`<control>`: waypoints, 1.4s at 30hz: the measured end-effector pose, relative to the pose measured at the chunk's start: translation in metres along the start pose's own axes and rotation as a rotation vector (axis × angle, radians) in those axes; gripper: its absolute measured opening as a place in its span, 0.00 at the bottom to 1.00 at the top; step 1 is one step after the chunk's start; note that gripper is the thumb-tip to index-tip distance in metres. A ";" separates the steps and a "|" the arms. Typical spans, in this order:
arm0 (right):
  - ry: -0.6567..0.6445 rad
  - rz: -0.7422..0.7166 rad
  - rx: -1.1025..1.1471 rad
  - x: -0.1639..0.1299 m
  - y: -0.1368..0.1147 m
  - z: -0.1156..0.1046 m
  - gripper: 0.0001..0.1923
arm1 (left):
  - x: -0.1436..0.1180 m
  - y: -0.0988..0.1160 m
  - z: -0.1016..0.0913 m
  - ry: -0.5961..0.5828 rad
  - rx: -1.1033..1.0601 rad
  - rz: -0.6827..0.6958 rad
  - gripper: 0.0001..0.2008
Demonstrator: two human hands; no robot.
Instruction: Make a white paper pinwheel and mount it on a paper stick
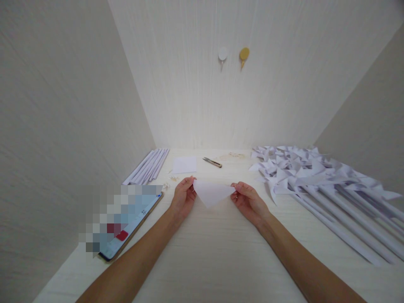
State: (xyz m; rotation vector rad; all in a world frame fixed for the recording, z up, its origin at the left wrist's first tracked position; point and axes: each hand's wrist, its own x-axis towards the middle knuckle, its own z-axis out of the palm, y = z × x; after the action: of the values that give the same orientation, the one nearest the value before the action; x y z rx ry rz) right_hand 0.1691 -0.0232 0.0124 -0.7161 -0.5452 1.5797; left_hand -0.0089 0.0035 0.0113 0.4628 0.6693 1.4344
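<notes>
A sheet of white paper (212, 192) stretches between my two hands above the table, showing as a triangle with one corner pointing down toward me. My left hand (184, 195) pinches its left corner between thumb and fingers. At the opposite corner, my right hand (250, 202) grips the paper the same way. Beyond the left hand lies a flat stack of white paper squares (184, 164). Small thread snips (212, 162) rest on the table just behind the held sheet.
Rolled paper sticks (148, 166) lie at the back left, near a phone (132, 227) with a partly pixelated screen. Many paper pinwheels (293, 168) on paper sticks are heaped at right. Tiny pale bits (235, 155) lie at the back. Two hooks (244, 54) hang on the wall.
</notes>
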 end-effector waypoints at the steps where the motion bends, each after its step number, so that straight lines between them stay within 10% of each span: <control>1: -0.009 0.002 -0.001 0.000 0.000 0.000 0.11 | 0.000 0.000 0.000 0.000 0.002 0.000 0.05; 21: -0.086 -0.100 0.008 0.000 0.000 -0.002 0.13 | -0.005 -0.001 0.002 -0.133 0.042 -0.083 0.09; 29: 0.129 -0.310 -0.200 0.002 -0.002 -0.001 0.13 | -0.009 0.010 0.005 -0.225 0.311 -0.066 0.10; 36: 0.083 -0.223 -0.309 -0.002 0.001 0.002 0.14 | -0.020 0.008 0.010 -0.431 0.542 -0.311 0.11; 42: 0.058 -0.162 -0.345 -0.004 0.004 0.006 0.13 | -0.026 -0.003 0.012 -0.502 0.898 -0.253 0.18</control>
State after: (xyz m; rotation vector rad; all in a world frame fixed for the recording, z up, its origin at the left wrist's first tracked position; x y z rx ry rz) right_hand 0.1622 -0.0278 0.0143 -0.9481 -0.8239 1.3242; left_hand 0.0012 -0.0208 0.0219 1.3325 0.8945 0.6652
